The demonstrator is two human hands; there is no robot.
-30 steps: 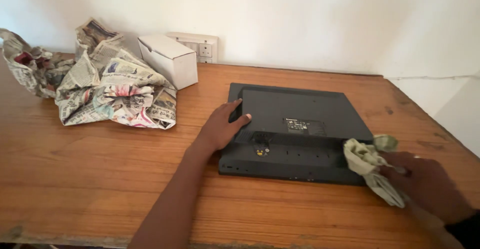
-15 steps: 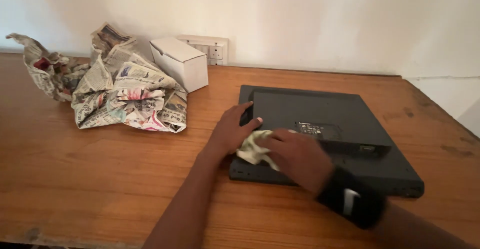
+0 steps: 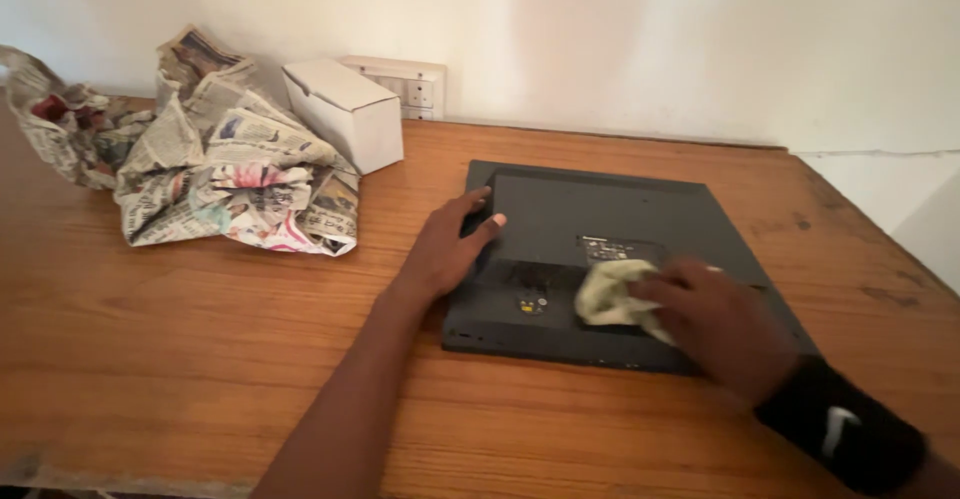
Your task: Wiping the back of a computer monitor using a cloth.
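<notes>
The monitor [image 3: 610, 259] lies face down on the table [image 3: 200, 359], the left hand [image 3: 445, 249] spread flat on its corner, the right hand [image 3: 715, 324] pinching a cloth [image 3: 610, 294]; too hard rubbing can push it and scratch the screen below.

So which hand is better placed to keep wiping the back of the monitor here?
Probably the right hand: it holds the cloth on the monitor. The left hand lies flat at its left edge.

We see the right hand [image 3: 722, 325] w/ pale cloth [image 3: 612, 294] shifted back rightward across the black monitor back [image 3: 600, 219]: from beside the left hand 0.5 s ago to near the monitor's mid-lower area.
</notes>
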